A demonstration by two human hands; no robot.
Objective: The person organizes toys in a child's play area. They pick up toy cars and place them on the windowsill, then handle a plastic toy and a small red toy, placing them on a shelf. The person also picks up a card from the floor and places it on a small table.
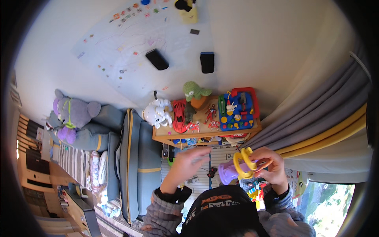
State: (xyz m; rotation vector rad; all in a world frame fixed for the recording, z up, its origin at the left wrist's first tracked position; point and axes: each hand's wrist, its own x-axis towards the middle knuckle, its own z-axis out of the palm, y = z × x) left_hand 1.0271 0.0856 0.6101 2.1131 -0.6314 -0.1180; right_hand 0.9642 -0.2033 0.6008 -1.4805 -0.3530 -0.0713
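My right hand [275, 168] is closed around a plastic toy made of yellow rings [244, 164] and a purple tube-like part [228, 172]. A thin orange piece [265, 167] shows by its fingers; I cannot tell whether it belongs to the same toy. To the left, my left hand [187, 162] is raised with its fingers stretched out, slightly blurred. It holds nothing that I can see and stays apart from the toy. Below the right hand lie colourful blocks [258, 191], partly hidden by my arm and dark clothing.
A wooden shelf [166, 136] ahead carries a red toy car [180, 115], a white toy dog [158, 113], a green plush [195, 91] and a blue toy workbench [237, 112]. A grey-blue sofa [148, 158] stands left. Curtains [316, 120] hang at right beside a window.
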